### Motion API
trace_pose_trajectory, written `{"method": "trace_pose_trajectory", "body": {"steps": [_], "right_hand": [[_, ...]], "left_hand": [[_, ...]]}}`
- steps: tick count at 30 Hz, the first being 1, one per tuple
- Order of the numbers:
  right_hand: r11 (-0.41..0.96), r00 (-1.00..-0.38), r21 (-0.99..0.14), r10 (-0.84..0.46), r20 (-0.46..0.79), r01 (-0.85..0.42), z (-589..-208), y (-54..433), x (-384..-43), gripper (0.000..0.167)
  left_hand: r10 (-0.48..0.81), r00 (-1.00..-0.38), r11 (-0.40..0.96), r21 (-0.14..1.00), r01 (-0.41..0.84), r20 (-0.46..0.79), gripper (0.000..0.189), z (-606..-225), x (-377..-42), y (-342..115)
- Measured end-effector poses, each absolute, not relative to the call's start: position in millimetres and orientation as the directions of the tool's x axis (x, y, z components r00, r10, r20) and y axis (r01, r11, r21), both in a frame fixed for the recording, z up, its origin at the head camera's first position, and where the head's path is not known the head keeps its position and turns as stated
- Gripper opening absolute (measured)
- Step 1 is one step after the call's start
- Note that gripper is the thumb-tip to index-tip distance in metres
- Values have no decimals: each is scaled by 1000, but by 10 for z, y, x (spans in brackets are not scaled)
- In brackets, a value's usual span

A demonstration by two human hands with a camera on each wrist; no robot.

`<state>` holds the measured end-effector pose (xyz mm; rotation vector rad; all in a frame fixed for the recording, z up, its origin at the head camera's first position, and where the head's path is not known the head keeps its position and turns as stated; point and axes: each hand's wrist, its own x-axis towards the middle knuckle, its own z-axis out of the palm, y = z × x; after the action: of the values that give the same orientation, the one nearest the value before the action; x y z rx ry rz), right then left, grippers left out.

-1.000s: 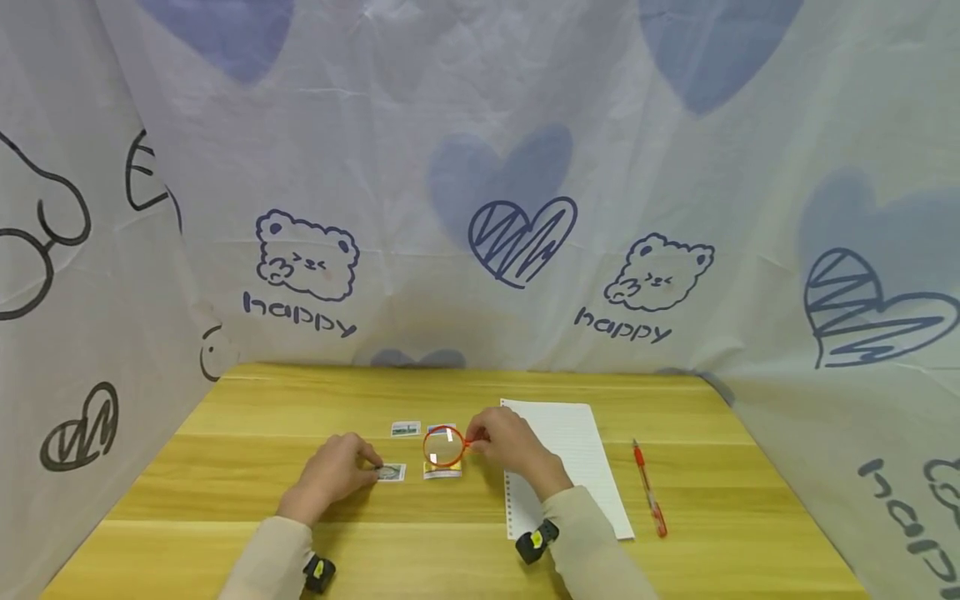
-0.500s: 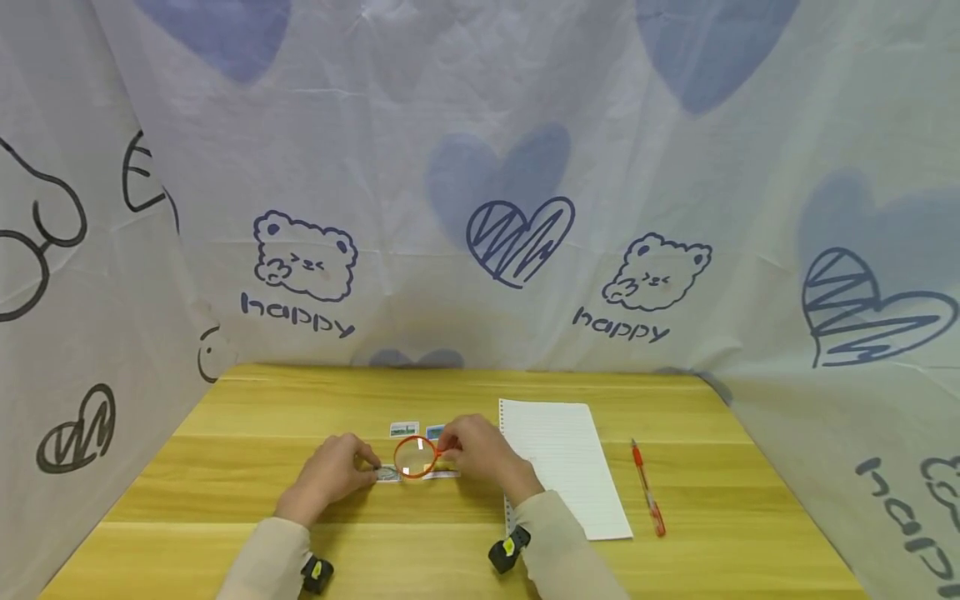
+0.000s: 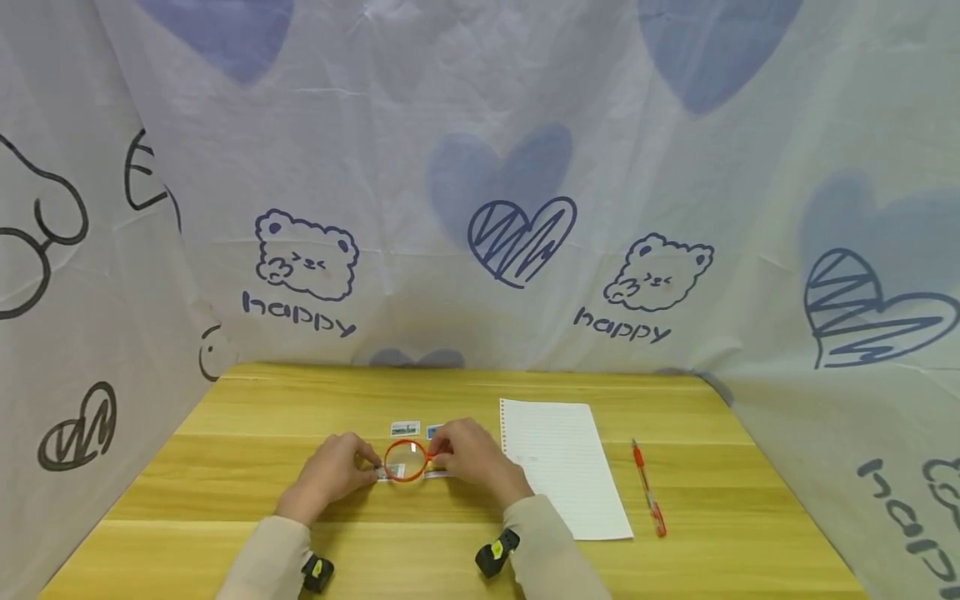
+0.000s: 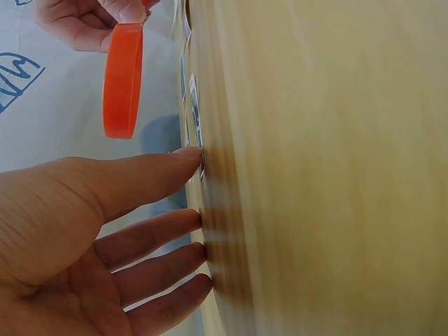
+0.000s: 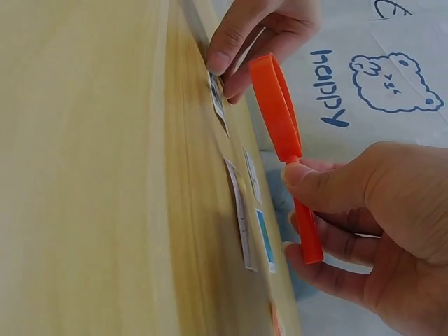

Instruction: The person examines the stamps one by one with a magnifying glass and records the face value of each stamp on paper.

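My right hand [image 3: 476, 454] holds a red-framed magnifying glass [image 5: 276, 105] by its handle, thumb on one side and fingers on the other. The round lens hovers over a small grey stamp [image 5: 218, 101] lying on the table. My left hand [image 3: 333, 475] rests fingertips on the tabletop at that stamp's left end; the thumb [image 4: 185, 161] touches its edge. Beyond lies a green-and-white stamp [image 3: 405, 428]. A blue stamp [image 5: 265, 241] is partly covered by my right hand in the head view, as is a yellowish stamp [image 3: 438, 474].
A lined sheet of paper [image 3: 573, 475] with a punched edge lies right of the stamps. Farther right is a red pen [image 3: 648, 487]. The wooden table [image 3: 360, 558] meets a printed cloth [image 3: 420, 292] at its back, and cloth hangs at both sides.
My right hand has moved left with the magnifying glass, from above the blue and yellowish stamps to above the grey one. My left hand has stayed in place.
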<state>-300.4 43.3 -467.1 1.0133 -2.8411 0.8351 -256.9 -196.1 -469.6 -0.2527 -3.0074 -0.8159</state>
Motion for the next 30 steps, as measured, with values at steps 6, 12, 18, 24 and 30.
{"method": "trace_pose_trajectory", "body": {"steps": [6,12,18,24,30], "right_hand": [[641,-801,-511,-571,180,-572,-4732,414,-2959,3],[645,-802,-505,-569,182,-573,-4778,378,-2926,4],[672,-808,-467,-557,194,-575,-4812,348,-2919,4],[687,-823,-469,-534,191,-555,-4828,338,-2894,4],[699,-837,-471,-510,198,-537,-4805,376,-2888,5]], "left_hand": [[151,-987,853,497,159,57,10,-4685,-2563,-1950],[159,-985,855,490,169,63,9,-4701,-2578,-1955],[169,-983,855,487,181,68,10,-4704,-2595,-1972],[166,-984,857,486,174,61,10,-4703,-2588,-1968],[168,-984,855,488,177,62,11,-4699,-2585,-1962]]}}
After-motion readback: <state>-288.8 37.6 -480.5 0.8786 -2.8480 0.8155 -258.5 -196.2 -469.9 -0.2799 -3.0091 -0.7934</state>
